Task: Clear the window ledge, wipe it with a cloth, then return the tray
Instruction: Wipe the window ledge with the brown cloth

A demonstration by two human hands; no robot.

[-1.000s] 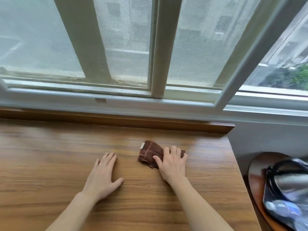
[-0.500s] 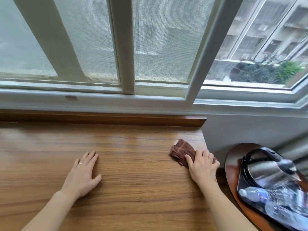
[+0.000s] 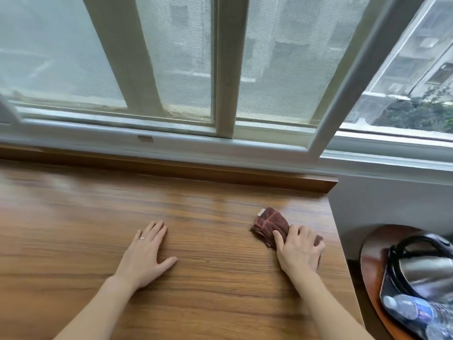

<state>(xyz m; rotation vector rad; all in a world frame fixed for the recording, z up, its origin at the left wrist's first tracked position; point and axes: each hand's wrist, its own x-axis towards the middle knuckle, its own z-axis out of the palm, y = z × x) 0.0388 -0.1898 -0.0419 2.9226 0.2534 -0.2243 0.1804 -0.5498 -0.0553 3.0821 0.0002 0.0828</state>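
The wooden window ledge (image 3: 73,229) fills the lower part of the view, with nothing on it but my hands and a cloth. My right hand (image 3: 299,249) presses a folded brown cloth (image 3: 268,223) flat against the ledge near its right end; the cloth's far half with a white tag sticks out past my fingers. My left hand (image 3: 147,253) lies flat on the wood, palm down, fingers spread, holding nothing. Off the ledge at the lower right a black tray (image 3: 387,288) holds a steel kettle (image 3: 424,268) and plastic water bottles (image 3: 411,309).
The tray rests on a round dark wooden table (image 3: 370,256) below and to the right of the ledge. A raised wooden lip (image 3: 171,168) runs along the ledge's back under the white window frame (image 3: 225,69). The ledge's right edge drops beside a grey wall (image 3: 382,202).
My right hand slid the cloth rightward along the ledge toward its right end, then back a little. The left hand stayed flat on the wood. My head turned, shifting the view.
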